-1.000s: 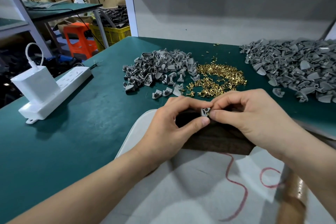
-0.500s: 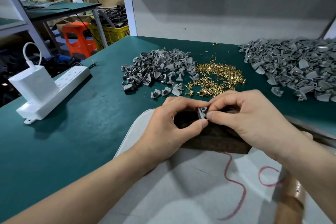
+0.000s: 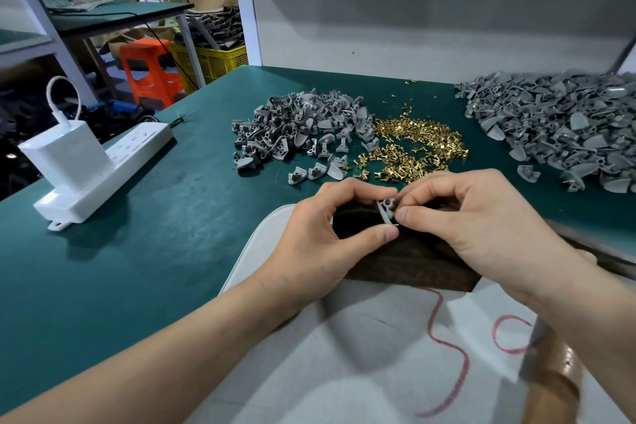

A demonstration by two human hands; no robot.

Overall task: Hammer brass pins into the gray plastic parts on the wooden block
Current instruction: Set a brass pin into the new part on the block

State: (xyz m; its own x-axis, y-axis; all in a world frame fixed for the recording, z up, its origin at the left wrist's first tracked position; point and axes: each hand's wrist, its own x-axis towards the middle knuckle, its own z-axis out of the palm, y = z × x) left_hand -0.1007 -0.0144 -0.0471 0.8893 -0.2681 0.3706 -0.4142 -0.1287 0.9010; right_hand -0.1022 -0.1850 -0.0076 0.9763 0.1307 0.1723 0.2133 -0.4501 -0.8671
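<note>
A small gray plastic part (image 3: 386, 211) stands above the dark wooden block (image 3: 409, 265), pinched between both hands. My left hand (image 3: 330, 234) grips it from the left with thumb and forefinger. My right hand (image 3: 471, 220) pinches it from the right; whether a pin sits between those fingers I cannot tell. A heap of brass pins (image 3: 413, 148) lies just behind the hands. A brown hammer handle (image 3: 554, 379) pokes in at the lower right under my right forearm.
A pile of gray parts (image 3: 303, 127) lies left of the pins, a larger pile (image 3: 557, 124) at the right. A white power strip with charger (image 3: 103, 169) sits at the left on the green table (image 3: 137, 251). A white sheet with red scribble (image 3: 344, 354) lies under the block.
The hands have stayed over the block. The gray part has turned a little between the fingers and now shows its holed face more.
</note>
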